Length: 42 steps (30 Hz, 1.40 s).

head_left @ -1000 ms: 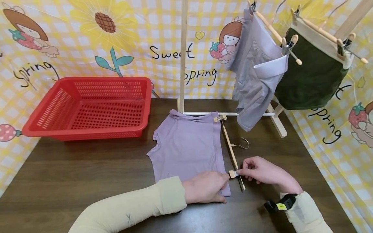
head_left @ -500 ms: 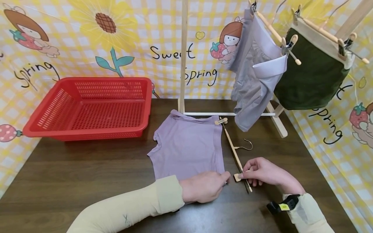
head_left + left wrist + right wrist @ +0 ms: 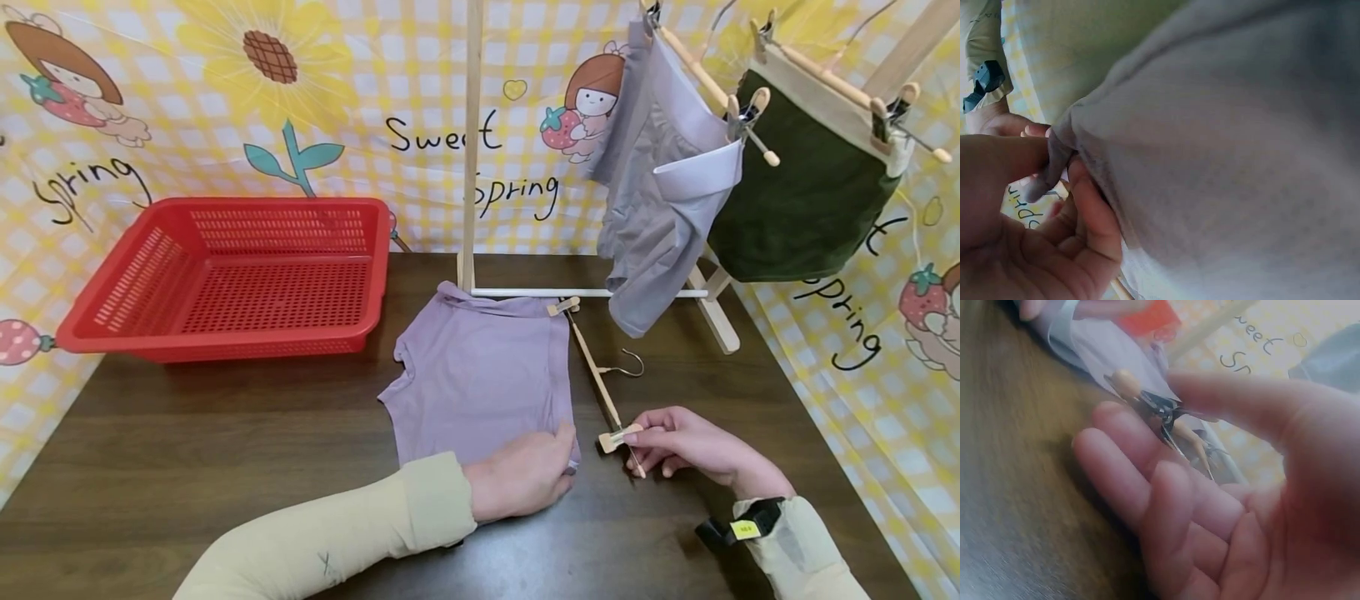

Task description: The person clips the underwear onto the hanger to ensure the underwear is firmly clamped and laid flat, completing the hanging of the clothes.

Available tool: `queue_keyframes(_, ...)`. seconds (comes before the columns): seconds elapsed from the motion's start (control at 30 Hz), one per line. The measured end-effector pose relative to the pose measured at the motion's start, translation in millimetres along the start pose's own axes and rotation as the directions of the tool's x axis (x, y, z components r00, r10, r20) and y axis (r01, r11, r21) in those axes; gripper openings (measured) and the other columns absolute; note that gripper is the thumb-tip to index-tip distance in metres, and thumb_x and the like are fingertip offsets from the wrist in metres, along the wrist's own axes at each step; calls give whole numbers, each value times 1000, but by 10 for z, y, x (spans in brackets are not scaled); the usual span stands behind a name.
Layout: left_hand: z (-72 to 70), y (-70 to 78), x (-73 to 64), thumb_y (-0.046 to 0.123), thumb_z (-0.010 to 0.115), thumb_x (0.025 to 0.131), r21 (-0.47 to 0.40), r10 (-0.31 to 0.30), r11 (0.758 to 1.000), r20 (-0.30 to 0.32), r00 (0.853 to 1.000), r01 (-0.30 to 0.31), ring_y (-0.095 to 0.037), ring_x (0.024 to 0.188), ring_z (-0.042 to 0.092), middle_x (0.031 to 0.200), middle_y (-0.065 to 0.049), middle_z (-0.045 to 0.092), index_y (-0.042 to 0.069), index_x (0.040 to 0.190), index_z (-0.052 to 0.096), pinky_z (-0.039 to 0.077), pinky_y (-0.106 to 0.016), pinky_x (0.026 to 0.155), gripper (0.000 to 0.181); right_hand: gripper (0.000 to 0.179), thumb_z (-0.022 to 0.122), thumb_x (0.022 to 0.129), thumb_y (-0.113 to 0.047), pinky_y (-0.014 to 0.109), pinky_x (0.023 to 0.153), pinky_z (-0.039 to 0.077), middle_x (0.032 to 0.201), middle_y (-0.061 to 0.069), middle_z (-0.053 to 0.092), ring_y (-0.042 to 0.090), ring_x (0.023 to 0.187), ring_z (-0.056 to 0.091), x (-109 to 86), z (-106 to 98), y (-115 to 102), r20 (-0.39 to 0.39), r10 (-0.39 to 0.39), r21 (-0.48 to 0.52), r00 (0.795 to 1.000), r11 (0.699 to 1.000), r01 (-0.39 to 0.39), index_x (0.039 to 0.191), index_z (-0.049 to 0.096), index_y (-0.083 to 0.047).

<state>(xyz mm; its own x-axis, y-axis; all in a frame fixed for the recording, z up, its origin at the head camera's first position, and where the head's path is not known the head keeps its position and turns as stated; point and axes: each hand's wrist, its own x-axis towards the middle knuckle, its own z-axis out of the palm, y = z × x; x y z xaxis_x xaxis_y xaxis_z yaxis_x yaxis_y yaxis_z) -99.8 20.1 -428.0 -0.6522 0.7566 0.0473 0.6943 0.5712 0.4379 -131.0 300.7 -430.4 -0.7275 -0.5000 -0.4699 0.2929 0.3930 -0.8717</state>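
Lilac boxer shorts (image 3: 480, 375) lie flat on the table, waistband to the right. My left hand (image 3: 517, 479) pinches the near end of the waistband; the left wrist view shows the fabric (image 3: 1060, 150) bunched between thumb and fingers. Right of the waistband lies a wooden clip hanger (image 3: 596, 379), its hook to the right. Its far clip (image 3: 564, 306) sits at the waistband's far corner. My right hand (image 3: 693, 446) pinches the near clip (image 3: 615, 439) between thumb and fingers. That clip is apart from the fabric. Whether its mouth is spread cannot be made out.
A red plastic basket (image 3: 225, 342) stands at the back left. Behind the shorts rises a wooden rack (image 3: 470, 167) with a white bottom bar (image 3: 540, 293). Grey shorts (image 3: 660, 192) and dark green shorts (image 3: 802, 192) hang from it on clip hangers at the right.
My left hand has drawn slightly left with the waistband's near end, which now bunches in its fingers. The near clip has moved a little right, away from the fabric, with my right hand.
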Motion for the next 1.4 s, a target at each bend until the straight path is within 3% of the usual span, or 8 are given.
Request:
queue_keyframes(0.17, -34, -9, 12, 13, 70, 94, 18, 10, 1000, 22, 1000, -11, -7, 64, 60, 64, 10, 53, 17, 75, 58, 52, -23, 61, 22, 35, 60, 104, -28, 20, 51, 45, 81, 14, 73, 14, 66, 69, -17, 45, -16, -15, 30, 8, 999, 1000, -30, 99, 68, 6)
queue_keyframes(0.43, -86, -31, -19, 14, 60, 102, -12, -4, 1000, 35, 999, 4, -8, 60, 56, 61, 9, 48, 17, 73, 56, 52, -25, 59, 30, 47, 50, 107, -39, 21, 50, 46, 76, 12, 69, 14, 58, 64, 4, 157, -67, -28, 53, 36, 998, 998, -52, 80, 62, -2)
queue_keyframes(0.63, -128, -84, -31, 7, 56, 102, 11, -5, 1000, -29, 1000, 6, -9, 58, 54, 63, 8, 48, 12, 84, 58, 50, -26, 54, 18, 51, 50, 106, -40, 22, 50, 46, 74, 10, 67, 13, 57, 62, 26, 252, -107, -33, 63, 31, 997, 998, -62, 74, 60, -3)
queue_keyframes(0.77, -144, -106, -55, 3, 58, 98, -15, -11, 1000, -28, 1000, 11, -10, 59, 54, 66, 7, 49, 7, 96, 58, 49, -25, 54, 5, 51, 51, 106, -42, 23, 51, 46, 75, 11, 67, 14, 57, 61, 48, 297, -133, -42, 65, 42, 997, 997, -63, 75, 59, -2)
queue_keyframes(1.0, -97, -131, -61, 14, 58, 101, -98, -66, 993, -29, 997, 63, -13, 59, 56, 64, 5, 47, 7, 100, 49, 50, -31, 56, 12, 50, 52, 105, -41, 23, 51, 47, 75, 11, 68, 14, 57, 62, 65, 318, -137, -55, 68, 51, 996, 997, -65, 78, 62, 0)
queue_keyframes(1.1, -71, -149, -47, 21, 67, 98, -50, -69, 997, -47, 997, 66, -15, 65, 62, 67, 4, 52, 8, 100, 51, 52, -31, 60, 21, 50, 52, 105, -41, 23, 51, 47, 76, 11, 68, 13, 57, 62, 70, 314, -128, -46, 69, 57, 997, 996, -66, 77, 62, -1)
queue_keyframes(1.2, -60, -169, -28, 26, 74, 95, 82, -25, 996, -96, 995, 33, -17, 71, 67, 74, 3, 60, 10, 95, 59, 55, -32, 61, 22, 49, 53, 105, -41, 23, 52, 47, 75, 11, 68, 13, 57, 62, 70, 316, -124, -47, 68, 59, 997, 996, -65, 75, 61, -3)
queue_keyframes(1.4, -88, -183, 0, 26, 67, 100, 244, 37, 970, -180, 983, 9, -14, 69, 67, 74, 7, 61, 17, 80, 67, 56, -34, 60, 21, 49, 53, 105, -41, 23, 53, 48, 74, 10, 68, 13, 58, 61, 78, 334, -139, -58, 54, 67, 997, 997, -50, 74, 61, -4)
